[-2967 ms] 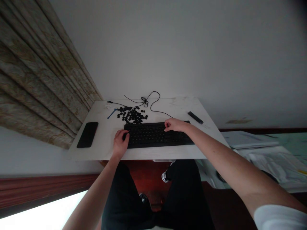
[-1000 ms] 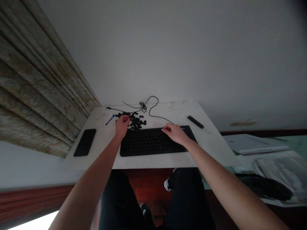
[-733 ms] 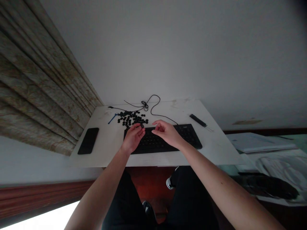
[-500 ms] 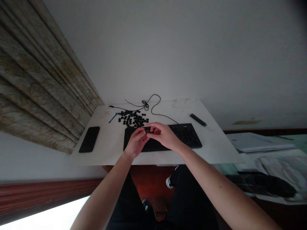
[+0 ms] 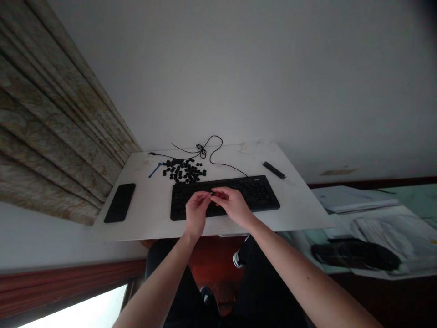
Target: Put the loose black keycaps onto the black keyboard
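Note:
Both my hands meet above the middle of a black computer keyboard (image 5: 256, 191), which lies on a white table. My left hand (image 5: 196, 212) and my right hand (image 5: 232, 202) pinch a small black keycap (image 5: 213, 193) between their fingertips. The keycap is partly hidden by my fingers. Behind the keyboard lies a loose pile of several black keycaps (image 5: 182, 170), close to neither hand.
The white table (image 5: 143, 223) also bears a black phone (image 5: 119, 202), a blue plastic tool (image 5: 154, 170), a black stick-shaped object (image 5: 274, 170) and a tangled black cable (image 5: 201, 150). A patterned curtain (image 5: 51, 114) hangs at left. Papers (image 5: 355, 200) lie off the table at right.
My left hand has brought a keycap from the pile to above the keyboard. My right hand has closed on the same keycap, and both hands have drawn together.

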The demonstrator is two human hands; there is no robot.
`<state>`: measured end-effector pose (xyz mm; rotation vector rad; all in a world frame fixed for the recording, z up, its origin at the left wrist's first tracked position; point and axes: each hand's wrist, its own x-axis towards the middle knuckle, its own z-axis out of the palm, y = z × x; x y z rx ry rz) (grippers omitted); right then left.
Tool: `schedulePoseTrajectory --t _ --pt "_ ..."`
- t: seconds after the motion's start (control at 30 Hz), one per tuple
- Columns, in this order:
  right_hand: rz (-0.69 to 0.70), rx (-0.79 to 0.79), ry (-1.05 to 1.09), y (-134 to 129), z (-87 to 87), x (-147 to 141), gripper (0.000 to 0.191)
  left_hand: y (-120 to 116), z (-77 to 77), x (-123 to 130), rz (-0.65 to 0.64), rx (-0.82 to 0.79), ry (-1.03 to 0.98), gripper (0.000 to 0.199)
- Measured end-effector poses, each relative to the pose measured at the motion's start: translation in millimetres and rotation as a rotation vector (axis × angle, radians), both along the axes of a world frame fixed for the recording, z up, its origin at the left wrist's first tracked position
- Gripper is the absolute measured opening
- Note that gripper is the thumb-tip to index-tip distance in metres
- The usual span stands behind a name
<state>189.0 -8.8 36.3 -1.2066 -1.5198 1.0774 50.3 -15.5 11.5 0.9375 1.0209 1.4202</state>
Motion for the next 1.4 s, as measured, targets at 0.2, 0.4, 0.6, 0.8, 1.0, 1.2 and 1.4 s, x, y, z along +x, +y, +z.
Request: schedulePoseTrajectory --t 0.2,0.4,0.6,0.8,1.0,1.2,1.4 --pt "-0.023 0.029 -0.104 -6 -8.2 21 0.017 -6 -7.1 3 -0.099 0.125 0.298 0.017" --pt "-0.102 0.064 -0.27 7 -12.9 62 0.015 3 -7.3 -39 0.066 0.374 0.811 0.017" --pt "-0.139 0.116 -0.376 27 -19.6 92 0.015 16 -16.0 -98 0.227 0.494 1.195 0.02" --pt "-0.111 0.113 -0.373 30 -24.0 90 0.02 16 -27.5 -114 0.249 0.46 1.21 0.02" --pt "-0.11 0.154 -0.486 36 -22.8 92 0.019 17 -31.2 -111 0.201 0.443 1.178 0.021" --pt "-0.047 0.082 -0.61 63 -20.4 102 0.016 16 -32.6 -108 0.143 0.465 1.255 0.021" --pt "0.064 0.051 -0.641 91 -21.2 108 0.013 17 -33.9 -107 0.142 0.459 1.271 0.021"
